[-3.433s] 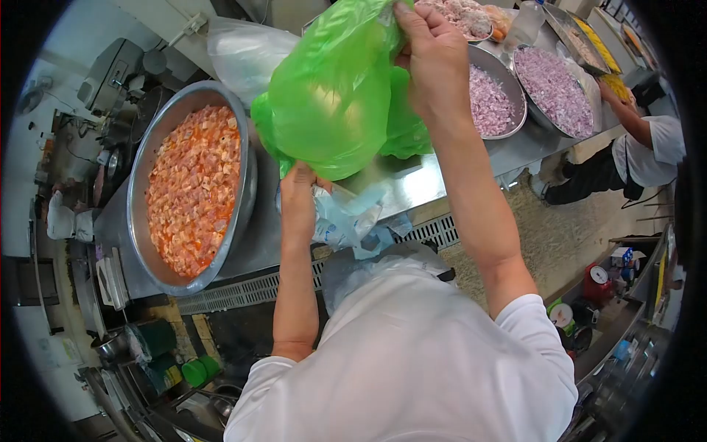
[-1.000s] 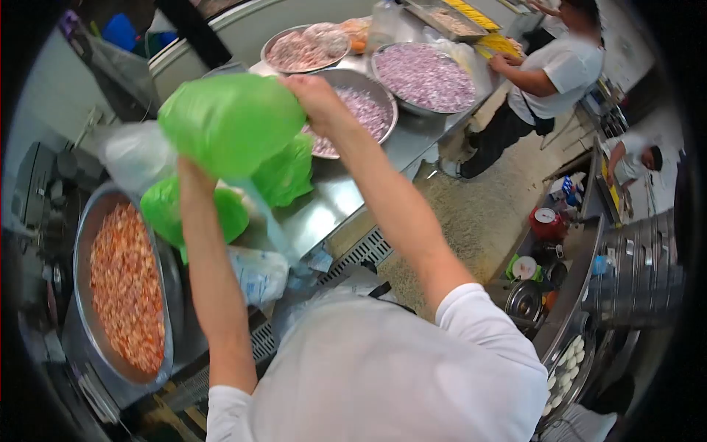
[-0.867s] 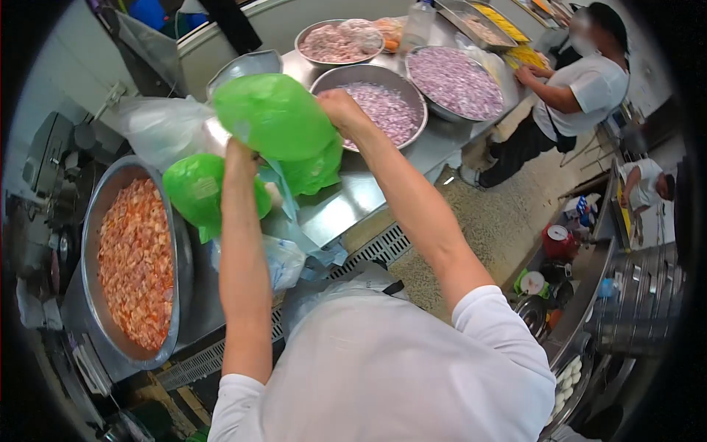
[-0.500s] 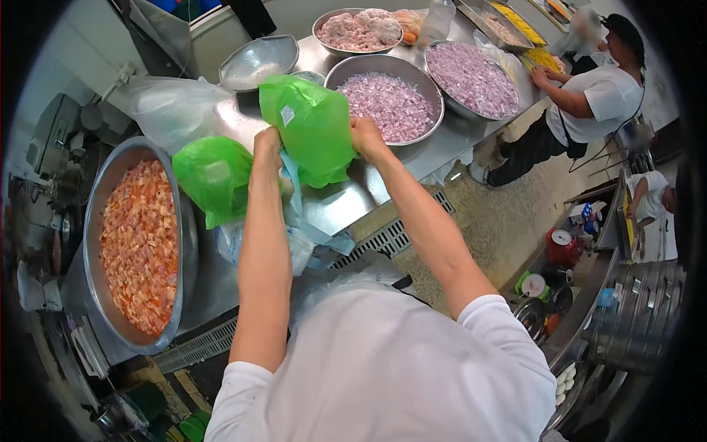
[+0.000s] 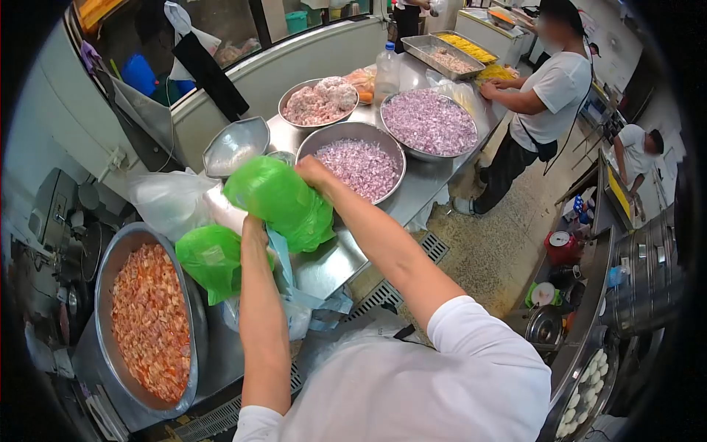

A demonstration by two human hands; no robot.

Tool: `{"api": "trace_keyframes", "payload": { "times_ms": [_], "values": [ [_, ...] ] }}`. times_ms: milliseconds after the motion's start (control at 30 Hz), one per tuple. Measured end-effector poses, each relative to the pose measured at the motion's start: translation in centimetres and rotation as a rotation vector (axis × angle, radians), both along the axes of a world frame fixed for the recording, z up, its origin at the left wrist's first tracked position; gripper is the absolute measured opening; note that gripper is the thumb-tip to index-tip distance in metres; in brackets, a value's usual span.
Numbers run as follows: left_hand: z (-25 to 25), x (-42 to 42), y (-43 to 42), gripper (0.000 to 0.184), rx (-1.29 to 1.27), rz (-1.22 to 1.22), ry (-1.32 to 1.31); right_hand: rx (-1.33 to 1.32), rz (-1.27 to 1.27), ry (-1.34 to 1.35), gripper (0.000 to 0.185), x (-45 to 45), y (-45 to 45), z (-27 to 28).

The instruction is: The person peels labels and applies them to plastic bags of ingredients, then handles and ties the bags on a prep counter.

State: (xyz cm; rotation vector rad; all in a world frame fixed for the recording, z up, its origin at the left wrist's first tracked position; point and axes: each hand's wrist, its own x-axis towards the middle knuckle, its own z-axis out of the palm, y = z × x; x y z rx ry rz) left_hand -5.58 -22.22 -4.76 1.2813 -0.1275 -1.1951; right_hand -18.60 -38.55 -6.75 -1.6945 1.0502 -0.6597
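Between my hands a green plastic bag [image 5: 276, 202] is held up, puffed out, above the metal table. My left hand [image 5: 254, 228] is closed on its lower left edge, the fingers partly hidden by the bag. Gripping the bag's upper right edge is my right hand [image 5: 315, 174], also closed. A second green bag [image 5: 210, 258] lies just left of my left forearm. Light blue plastic [image 5: 324, 303] hangs at the table edge below the held bag. Near my right hand stands a bowl of chopped purple onion [image 5: 359, 166]. What the held bag contains, if anything, is hidden.
A large metal tub [image 5: 199, 346] of diced orange-red meat stands at left. Behind are a clear bag [image 5: 166, 202], a bowl of minced meat [image 5: 320, 102], another onion bowl [image 5: 428, 121] and a bottle [image 5: 387, 70]. A co-worker [image 5: 556, 88] stands at the table's far right.
The head view has tilted up, showing more of the room. The held green bag has tipped to the left and looks more bunched, with my right hand now higher than my left.
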Motion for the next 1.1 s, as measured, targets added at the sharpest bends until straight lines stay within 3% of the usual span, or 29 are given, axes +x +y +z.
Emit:
{"api": "trace_keyframes", "payload": {
  "times_ms": [33,167,267,367,467,533,567,600,700,767,800,833,867,933,967,1000,1067,1100],
  "values": [
    [-0.9,0.3,0.1,0.060,0.027,0.012,0.013,-0.083,0.016,0.245,0.041,-0.2,0.5,0.2],
    [-12.4,5.3,-2.8,0.056,0.245,-0.034,-0.296,-0.220,0.027,0.315,0.039,-1.6,0.6,-2.0],
    [-20.5,8.4,-3.8,0.056,0.321,-0.064,-0.518,-0.282,0.020,0.433,0.039,-4.4,2.6,0.9],
    [-19.5,7.1,-2.8,0.052,0.248,0.013,-0.587,-0.233,0.044,0.488,0.043,-5.1,3.6,1.0],
    [-10.6,0.5,1.4,0.049,0.110,0.296,-0.547,0.052,0.011,0.366,0.035,-6.1,4.5,1.1],
    [-10.2,-2.3,4.1,0.046,-0.050,0.535,-0.629,-0.158,-0.043,-0.011,0.029,-7.9,6.1,-0.4],
    [-7.6,-5.5,7.0,0.044,-0.136,0.456,-0.715,-0.261,-0.065,-0.198,0.026,-8.6,6.9,-1.3],
    [-4.1,-8.3,9.6,0.045,-0.219,0.374,-0.800,-0.253,-0.076,-0.221,0.023,-8.9,8.0,-1.5],
    [-1.7,-10.4,12.3,0.043,-0.111,-0.007,-1.112,-0.206,-0.102,-0.262,0.014,-9.4,12.7,-1.6],
    [-4.7,-7.9,9.7,0.044,-0.258,0.072,-1.040,-0.355,-0.143,-0.201,0.013,-9.1,14.1,-3.0],
    [-7.4,-6.0,8.6,0.044,-0.232,0.014,-0.980,-0.415,-0.151,-0.176,0.013,-8.6,15.5,-4.4],
    [-9.5,-4.3,8.4,0.043,-0.193,-0.043,-0.918,-0.307,-0.113,-0.198,0.019,-8.4,15.4,-6.9],
    [-8.5,-4.3,9.2,0.043,-0.153,-0.064,-0.866,-0.397,-0.130,-0.185,0.017,-8.3,15.6,-9.2],
    [-5.4,-5.6,11.7,0.046,-0.166,-0.077,-0.764,-0.128,-0.146,-0.171,0.009,-9.7,16.9,-9.2],
    [-4.7,-6.0,13.3,0.052,-0.219,-0.073,-0.718,0.330,-0.173,-0.113,0.016,-10.5,17.9,-6.9],
    [-5.1,-6.3,14.7,0.063,-0.244,-0.107,-0.578,0.512,-0.040,-0.131,0.029,-11.6,18.9,-5.9],
    [-1.1,-7.5,17.5,0.065,-0.320,-0.302,-0.208,0.384,0.182,-0.256,0.038,-12.0,22.7,-3.5],
    [-0.9,-7.6,18.1,0.066,-0.336,-0.327,-0.213,0.435,0.250,-0.343,0.039,-11.5,24.3,-3.2]
  ]
}}
